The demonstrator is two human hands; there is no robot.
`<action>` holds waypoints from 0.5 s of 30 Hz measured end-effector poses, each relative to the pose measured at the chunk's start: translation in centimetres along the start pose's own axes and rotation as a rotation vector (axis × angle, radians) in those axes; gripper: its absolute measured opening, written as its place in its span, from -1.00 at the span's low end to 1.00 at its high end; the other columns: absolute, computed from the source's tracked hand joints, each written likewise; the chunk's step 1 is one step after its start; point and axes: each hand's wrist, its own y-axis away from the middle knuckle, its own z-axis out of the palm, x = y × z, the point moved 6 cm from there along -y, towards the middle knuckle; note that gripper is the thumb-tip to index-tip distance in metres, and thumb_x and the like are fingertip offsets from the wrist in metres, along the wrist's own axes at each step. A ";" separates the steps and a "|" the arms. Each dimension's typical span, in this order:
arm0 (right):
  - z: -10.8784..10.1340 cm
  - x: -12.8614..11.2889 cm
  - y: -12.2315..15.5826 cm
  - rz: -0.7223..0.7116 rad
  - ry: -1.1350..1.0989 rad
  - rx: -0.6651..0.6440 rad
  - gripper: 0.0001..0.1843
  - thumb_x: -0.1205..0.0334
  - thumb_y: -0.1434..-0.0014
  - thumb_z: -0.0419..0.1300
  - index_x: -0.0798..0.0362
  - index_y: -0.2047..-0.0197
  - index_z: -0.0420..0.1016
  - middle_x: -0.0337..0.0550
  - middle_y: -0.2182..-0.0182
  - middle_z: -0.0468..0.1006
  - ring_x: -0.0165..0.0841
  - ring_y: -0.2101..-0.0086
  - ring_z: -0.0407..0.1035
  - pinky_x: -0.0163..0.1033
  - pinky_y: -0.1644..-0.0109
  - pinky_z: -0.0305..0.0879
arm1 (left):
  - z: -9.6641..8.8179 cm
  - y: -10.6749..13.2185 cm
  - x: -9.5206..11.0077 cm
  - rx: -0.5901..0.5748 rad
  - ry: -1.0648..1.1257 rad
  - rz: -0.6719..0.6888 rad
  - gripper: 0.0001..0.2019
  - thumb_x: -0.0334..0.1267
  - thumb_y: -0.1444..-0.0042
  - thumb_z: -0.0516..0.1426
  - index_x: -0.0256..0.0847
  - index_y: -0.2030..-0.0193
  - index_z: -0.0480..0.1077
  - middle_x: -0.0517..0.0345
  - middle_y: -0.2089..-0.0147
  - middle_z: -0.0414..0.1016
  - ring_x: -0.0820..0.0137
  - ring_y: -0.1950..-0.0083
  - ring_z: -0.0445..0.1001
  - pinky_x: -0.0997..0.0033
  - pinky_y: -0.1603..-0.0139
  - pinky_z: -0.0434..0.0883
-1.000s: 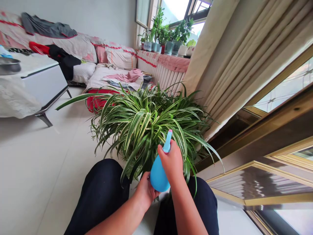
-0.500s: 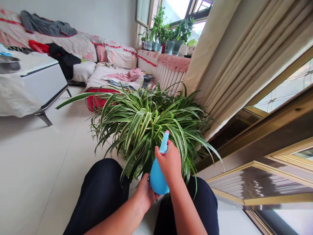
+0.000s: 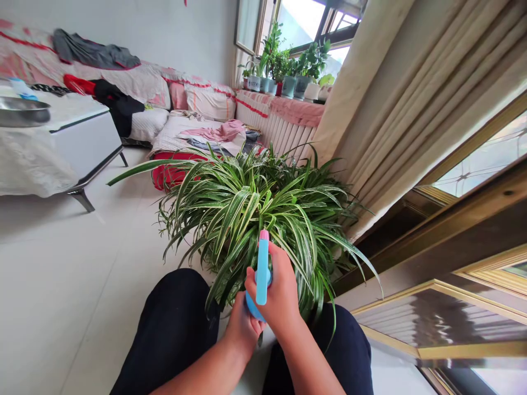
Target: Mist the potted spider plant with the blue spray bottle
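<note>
A blue spray bottle [image 3: 262, 271] with a pink nozzle is held between my two hands, its head pointing away from me. My right hand [image 3: 281, 288] wraps round the neck and trigger area. Lower down, my left hand [image 3: 242, 323] is closed round the bottle's body, most of which the hands hide. Just beyond the nozzle spreads a large spider plant [image 3: 247, 203] with long green and cream striped leaves. Some leaves show wet-looking pale flecks. The plant's pot is hidden under the foliage.
At left stands a white table [image 3: 86, 142] with a metal basin [image 3: 24, 111]. Behind are a covered sofa [image 3: 152, 88] with clothes on it and potted plants [image 3: 288, 71] on the windowsill. A beige curtain [image 3: 395, 109] and a brown door [image 3: 453, 241] border the right side.
The spray bottle has swung left and its head now points straight ahead, with the body tipped away from view. Both hands stay on it. The view has shifted slightly left.
</note>
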 end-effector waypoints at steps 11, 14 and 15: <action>0.6 0.9 -0.2 0.042 0.062 -0.045 -0.55 0.30 -0.06 0.13 0.05 -0.06 0.34 0.02 0.16 0.56 -0.14 0.15 0.47 0.00 0.08 0.45 | -0.4 0.1 -0.8 0.056 0.000 -0.043 -0.88 -0.28 -0.20 0.07 -0.18 0.35 0.37 0.24 0.49 0.49 0.46 0.48 0.49 0.47 0.41 0.40; 1.0 0.9 -0.1 0.022 0.039 -0.094 -0.42 0.29 -0.11 0.13 0.08 -0.22 0.23 0.10 -0.04 0.51 -0.11 -0.01 0.44 0.05 -0.05 0.42 | -0.4 -0.1 -0.8 0.039 -0.003 -0.047 -0.88 -0.23 -0.21 0.09 -0.19 0.25 0.42 0.19 0.44 0.52 0.40 0.42 0.52 0.41 0.33 0.45; 1.2 1.0 0.0 0.023 0.032 -0.108 -0.40 0.28 -0.12 0.12 0.09 -0.24 0.20 0.11 -0.08 0.48 -0.11 -0.05 0.42 0.06 -0.09 0.40 | -0.4 -0.1 -0.7 0.036 -0.005 -0.048 -0.86 -0.22 -0.21 0.08 -0.19 0.23 0.43 0.18 0.43 0.53 0.39 0.41 0.53 0.41 0.32 0.45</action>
